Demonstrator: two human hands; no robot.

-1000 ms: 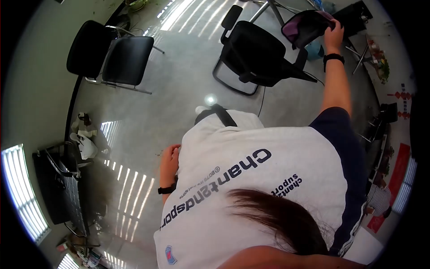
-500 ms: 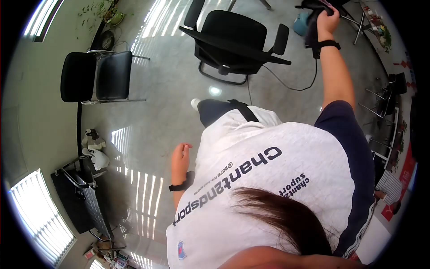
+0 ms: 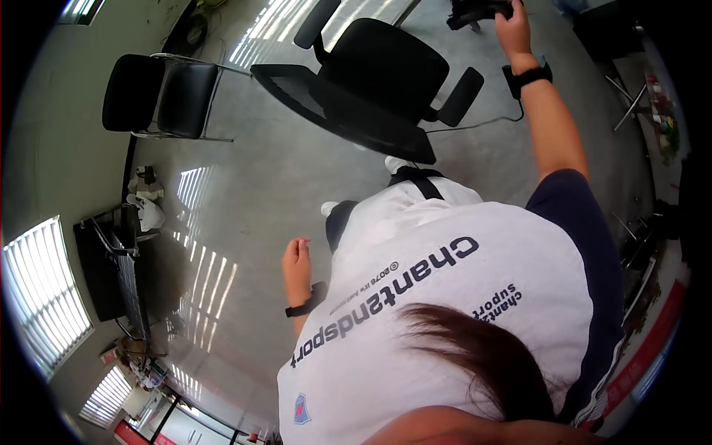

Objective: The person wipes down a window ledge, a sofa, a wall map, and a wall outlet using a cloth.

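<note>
Nearer the curved, mesh-backed chair [image 3: 356, 111]: crumpled black item [image 3: 478, 10], pinched by right hand [image 3: 514, 33] (left hand [image 3: 297, 261] slack, loosely uncurled).

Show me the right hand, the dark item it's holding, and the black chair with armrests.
Right hand [image 3: 513, 33]: head view, middle of the hand.
Dark item [image 3: 476, 12]: head view, near its visible middle.
Black chair [image 3: 391, 67]: head view, on the seat.

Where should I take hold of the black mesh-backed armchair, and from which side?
Likely the top rim of its backrest, from the near side, with the left hand: the backrest is the nearest part, its long curved edge lies uncovered, and that hand looks empty.
</note>
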